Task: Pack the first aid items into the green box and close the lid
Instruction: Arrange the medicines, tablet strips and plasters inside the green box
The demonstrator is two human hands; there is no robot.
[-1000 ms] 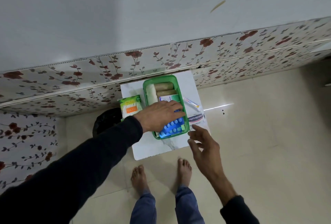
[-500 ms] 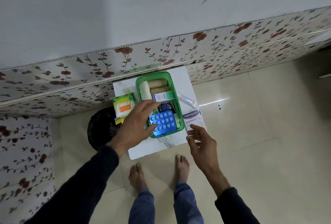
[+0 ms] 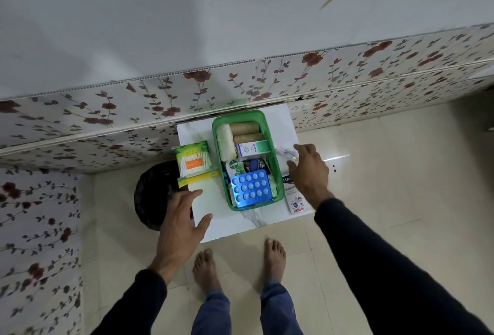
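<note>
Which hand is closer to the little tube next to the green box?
The right hand. Its fingers reach the little tube, right of the green box. The left hand is far off, on the box's other side.

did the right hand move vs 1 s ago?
Yes. The right hand went from the near right corner of the green box up along its right side, to the small tube.

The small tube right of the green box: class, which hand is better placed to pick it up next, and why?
The right hand: its fingertips hover at the tube, right of the box. The left hand hangs open across the box, by the table's near-left edge.
</note>
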